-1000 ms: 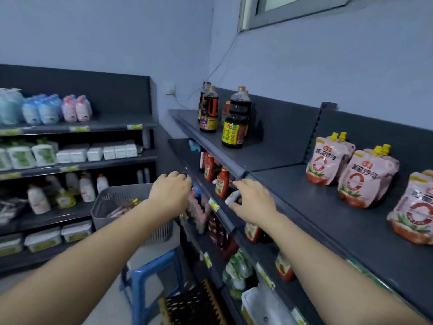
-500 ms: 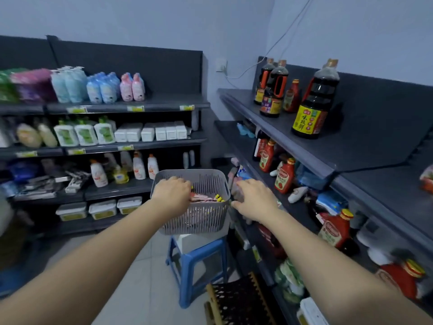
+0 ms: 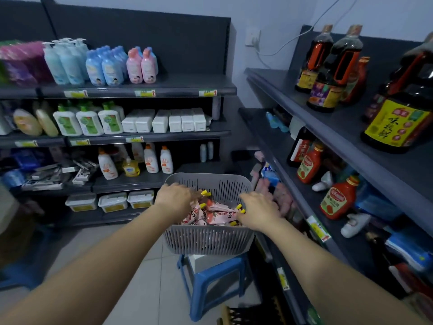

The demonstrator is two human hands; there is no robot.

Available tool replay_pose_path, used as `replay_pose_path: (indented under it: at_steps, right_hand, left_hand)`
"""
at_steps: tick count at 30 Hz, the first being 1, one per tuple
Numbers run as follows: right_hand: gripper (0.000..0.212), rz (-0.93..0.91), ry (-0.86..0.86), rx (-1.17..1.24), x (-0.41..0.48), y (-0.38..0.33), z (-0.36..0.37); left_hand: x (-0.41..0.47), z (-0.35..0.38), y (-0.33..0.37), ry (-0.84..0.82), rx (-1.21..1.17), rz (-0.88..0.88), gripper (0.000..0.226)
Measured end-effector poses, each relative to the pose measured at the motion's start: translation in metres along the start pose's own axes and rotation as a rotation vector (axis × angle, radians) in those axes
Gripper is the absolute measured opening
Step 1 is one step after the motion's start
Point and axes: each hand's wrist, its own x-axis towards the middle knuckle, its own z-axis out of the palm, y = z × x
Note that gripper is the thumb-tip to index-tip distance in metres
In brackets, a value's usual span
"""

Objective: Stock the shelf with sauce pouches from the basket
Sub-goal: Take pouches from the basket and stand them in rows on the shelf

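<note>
My left hand (image 3: 174, 198) & right hand (image 3: 257, 211) are in basket (image 3: 206, 240) on sauce pouches (image 3: 212, 213); can't tell if gripping. Pouches prob. soft, slick, so pinch near stiff yellow spouts.

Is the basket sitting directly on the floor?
No, the basket is raised up on a blue stool, above the floor tiles.
</note>
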Motion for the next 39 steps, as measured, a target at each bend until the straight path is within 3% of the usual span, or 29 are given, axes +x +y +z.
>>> replay_pose_path:
  at_steps: [9, 15, 21, 26, 29, 34, 39]
  right_hand:
    - [0.046, 0.017, -0.166, 0.033, 0.084, 0.018, 0.048]
    - [0.056, 0.098, -0.314, 0.073, 0.117, 0.030, 0.091]
    - [0.050, 0.261, -0.479, 0.148, 0.142, 0.041, 0.132]
    - [0.033, 0.337, -0.563, 0.179, 0.162, 0.043, 0.166]
    - [0.033, 0.384, -0.617, 0.284, 0.169, 0.042, 0.186]
    - [0.058, 0.531, -0.703, 0.403, 0.179, 0.042, 0.207]
    - [0.051, 0.702, -0.636, 0.490, 0.189, 0.043, 0.220]
  left_hand:
    - [0.073, 0.053, -0.019, -0.173, -0.025, -0.040, 0.029]
    - [0.114, 0.094, -0.016, -0.274, -0.024, 0.014, 0.029]
    - [0.157, 0.139, -0.015, -0.346, -0.035, 0.057, 0.030]
    - [0.182, 0.174, -0.013, -0.449, 0.007, 0.126, 0.039]
    - [0.191, 0.188, -0.011, -0.431, 0.056, 0.141, 0.046]
    - [0.199, 0.209, -0.016, -0.420, 0.081, 0.133, 0.057]
    - [0.203, 0.225, -0.011, -0.405, 0.031, 0.094, 0.045]
